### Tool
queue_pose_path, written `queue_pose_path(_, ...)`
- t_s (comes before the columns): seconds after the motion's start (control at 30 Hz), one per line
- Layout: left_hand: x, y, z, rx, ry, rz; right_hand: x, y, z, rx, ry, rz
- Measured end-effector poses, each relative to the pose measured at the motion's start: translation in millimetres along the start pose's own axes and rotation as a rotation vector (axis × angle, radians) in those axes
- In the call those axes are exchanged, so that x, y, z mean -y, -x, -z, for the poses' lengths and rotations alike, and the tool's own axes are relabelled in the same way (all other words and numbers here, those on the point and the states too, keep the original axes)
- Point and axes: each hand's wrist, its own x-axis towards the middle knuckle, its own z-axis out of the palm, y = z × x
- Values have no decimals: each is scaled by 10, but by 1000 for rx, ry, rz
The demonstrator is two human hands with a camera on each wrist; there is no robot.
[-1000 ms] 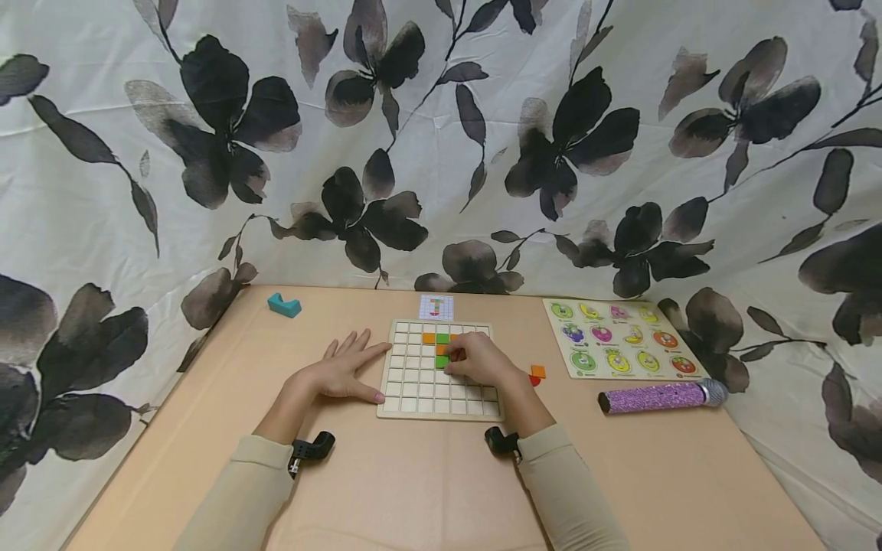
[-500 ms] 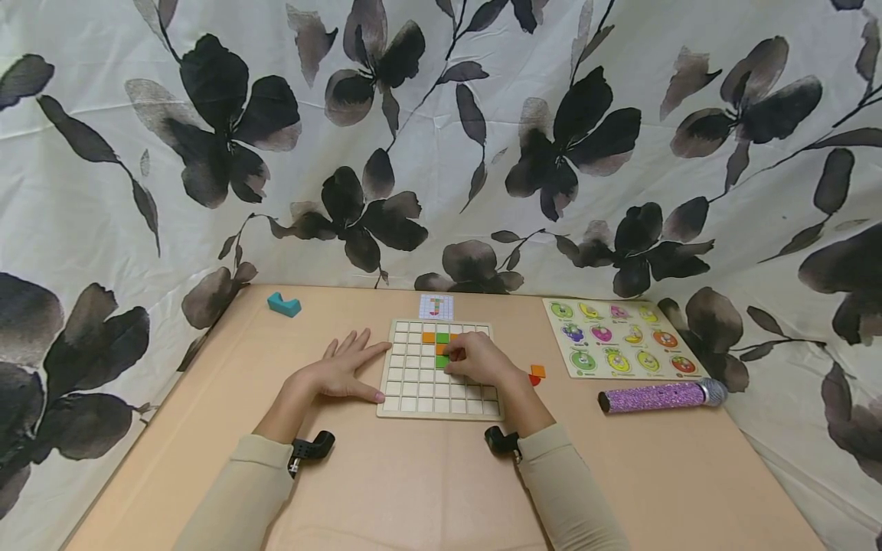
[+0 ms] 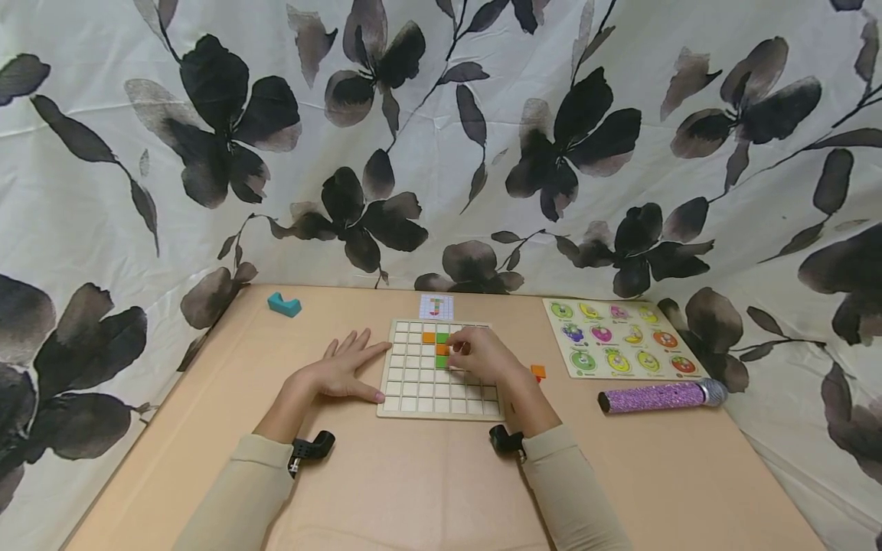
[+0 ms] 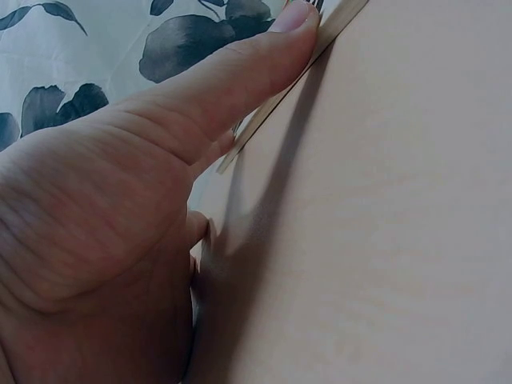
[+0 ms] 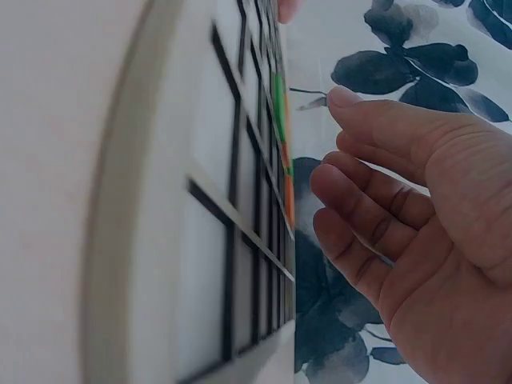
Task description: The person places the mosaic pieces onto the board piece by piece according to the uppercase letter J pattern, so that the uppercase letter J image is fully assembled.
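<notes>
A pale square-grid board [image 3: 413,386] lies on the table, with orange tiles [image 3: 429,337] and green tiles [image 3: 442,363] in its upper middle cells. My left hand [image 3: 341,371] is spread flat at the board's left side, its thumb and index fingertips at the edge. In the left wrist view that thumb [image 4: 240,76] meets the board's rim. Over the tiles is my right hand [image 3: 482,356], hiding part of the grid. From the right wrist, its fingers [image 5: 348,188] look loosely bent and off the board, with no tile showing between them.
An orange tile [image 3: 538,371] lies right of the board, a red piece mostly hidden beneath it. A small pattern card [image 3: 436,308] sits behind the board. Farther right are a fruit picture sheet [image 3: 606,334] and a glittery purple microphone [image 3: 654,398]. A teal block [image 3: 284,305] stands back left.
My right hand has shifted slightly right and up off the tiles, showing more of the lower green one and covering the rightmost orange one. The left hand stays put.
</notes>
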Motion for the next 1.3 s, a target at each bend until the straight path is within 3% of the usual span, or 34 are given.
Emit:
queue_pose_path(0.43,8,10,-10,-3,4,-7,27,121,169,-41,-60,-60)
queue_pose_path(0.57,2,8,-18,-6,18,-17,25,185,249,-49,-92,-113)
queue_pose_path(1.3,-11,-9,8,5,0,-4,-261,406,707,-152,-72,-163)
